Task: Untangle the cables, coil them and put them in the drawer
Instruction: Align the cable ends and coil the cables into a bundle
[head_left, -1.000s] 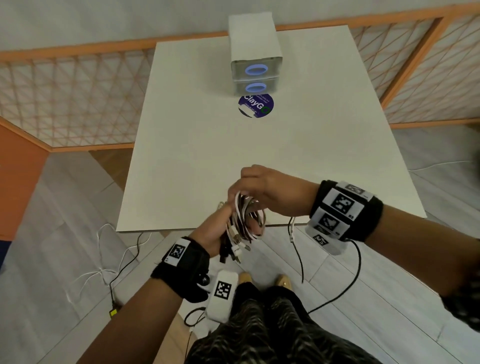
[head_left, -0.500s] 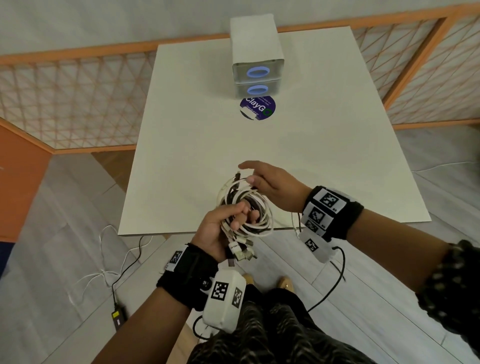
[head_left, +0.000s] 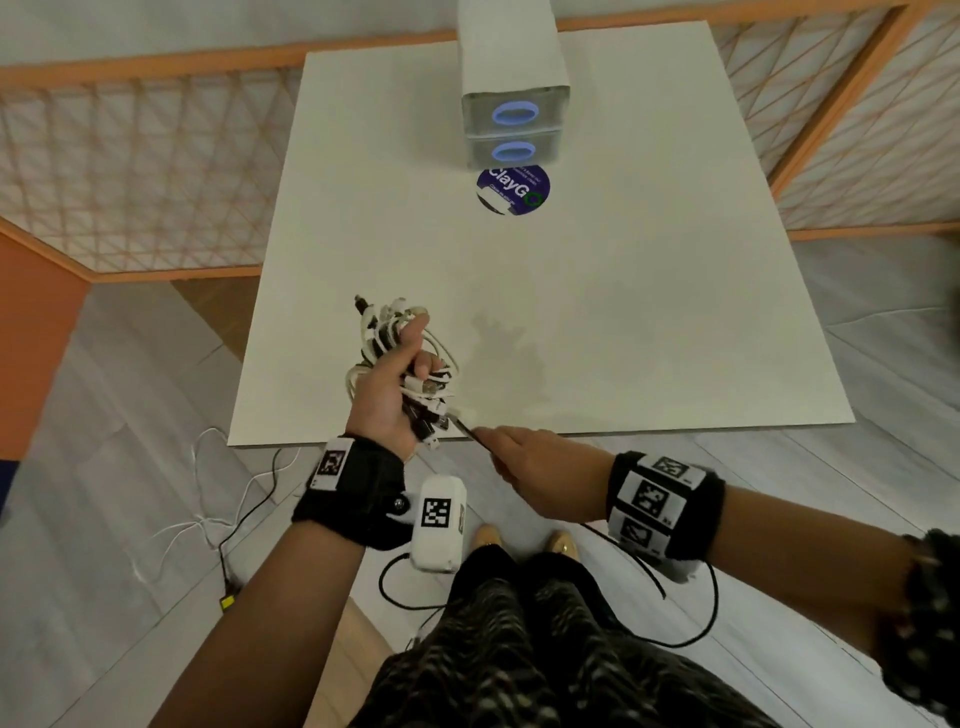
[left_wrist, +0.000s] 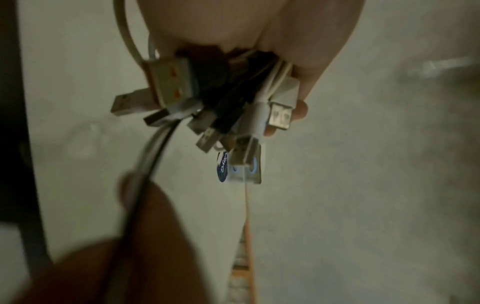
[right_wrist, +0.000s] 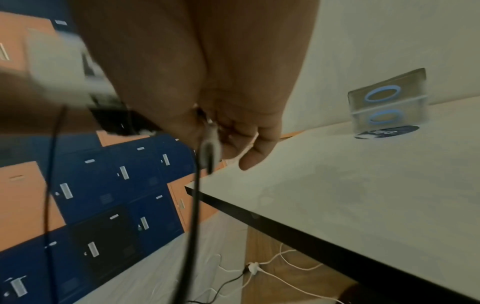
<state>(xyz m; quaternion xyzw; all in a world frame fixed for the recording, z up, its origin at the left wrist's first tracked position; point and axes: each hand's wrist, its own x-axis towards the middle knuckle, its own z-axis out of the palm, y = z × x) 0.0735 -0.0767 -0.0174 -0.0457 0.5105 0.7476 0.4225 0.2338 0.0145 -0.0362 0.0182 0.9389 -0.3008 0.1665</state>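
A tangled bundle of white and black cables is gripped in my left hand, held up over the near left part of the white table. Several USB plugs stick out below that fist. My right hand is at the table's near edge and pinches a dark cable strand that runs taut out of the bundle; the strand hangs down from its fingers. The grey drawer unit stands at the far side, with both drawers with blue ring handles shut.
A round blue sticker lies in front of the drawer unit. Loose wires and a plug lie on the floor left of the table. A lattice fence surrounds the table. Blue and orange lockers stand behind.
My right hand has left the top of the bundle and moved back to the table's near edge, drawing a dark strand out. My left hand has turned the bundle upright and shifted left.
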